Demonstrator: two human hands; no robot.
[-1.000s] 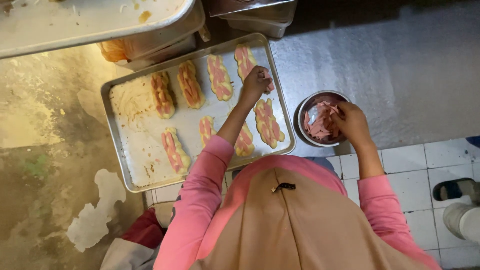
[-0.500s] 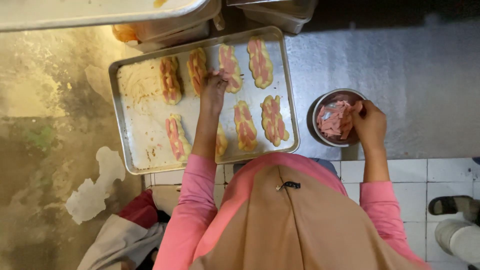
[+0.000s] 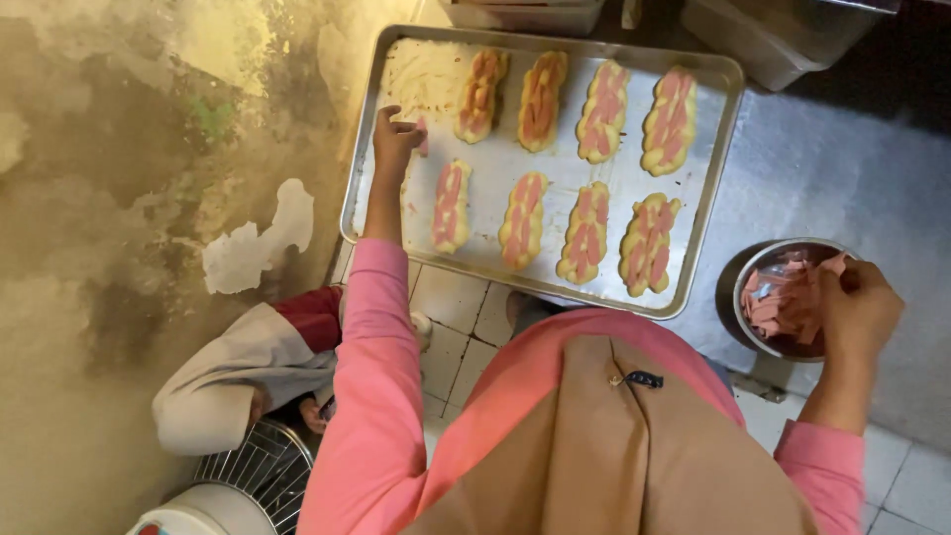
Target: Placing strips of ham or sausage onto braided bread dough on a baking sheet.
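Observation:
A metal baking tray [image 3: 728,79] holds several oval dough pieces [image 3: 586,230] in two rows, each topped with pink meat strips. My left hand [image 3: 394,134] reaches to the tray's far-left end, where the sheet is bare and floury. It pinches a small pink meat slice [image 3: 423,136] next to the top-left dough piece [image 3: 481,94]. My right hand [image 3: 858,309] rests at the right rim of a round metal bowl [image 3: 745,282] filled with pink meat slices [image 3: 783,302]. Its fingers are closed on a slice at the bowl's edge.
Metal containers [image 3: 773,35] stand behind the tray. The bowl sits on a grey steel counter [image 3: 842,168]. Below are white floor tiles [image 3: 456,297], a white and red cloth bundle [image 3: 248,367] and a wire fan guard [image 3: 253,471]. A stained surface [image 3: 119,198] fills the left.
My left hand has moved leftward across the tray, from the right-hand dough pieces to the bare left end. My right hand has stayed at the bowl.

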